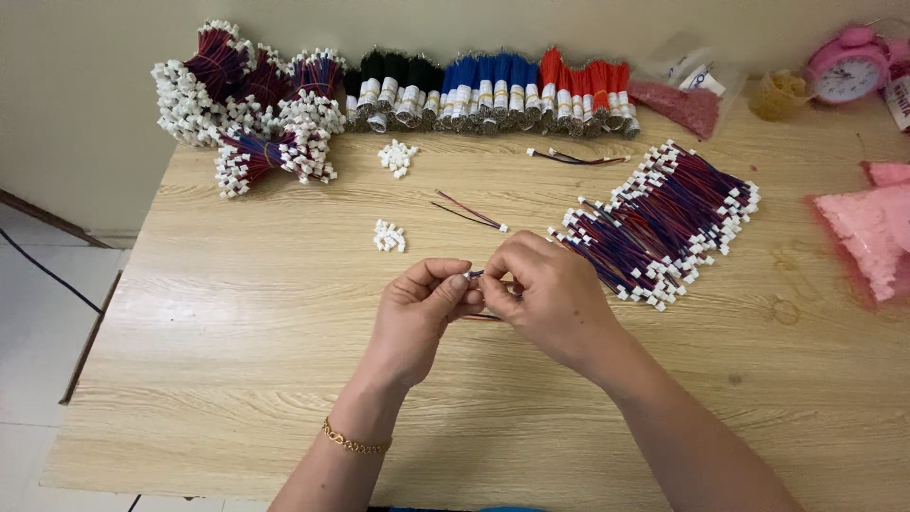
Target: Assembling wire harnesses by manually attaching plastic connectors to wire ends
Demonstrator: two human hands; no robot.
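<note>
A: Left hand [417,308] and right hand [550,299] are noted touching at the fingertips over the light wood-grain table [237,360]. Both are pinched narrowly on one thin red-and-blue wire lead with a small white plastic connector [474,275], held above the table's middle.

B: Risks recorded?

A: The connector is judged likely to slip or seat crooked, since it is tiny and mostly hidden by fingers. A dropped lead could be lost among the finished ones.

B: Counts?

A: Two small heaps of loose white connectors [389,237], one nearer, one farther. One large fanned pile of assembled red-and-blue leads [664,218] to the right; individual leads cannot be counted. Two or three stray leads [469,210] lie between. Banded bundles of black, blue and red wire [493,90] are ranged along the far edge; one pink alarm clock [848,66] is logged.
</note>
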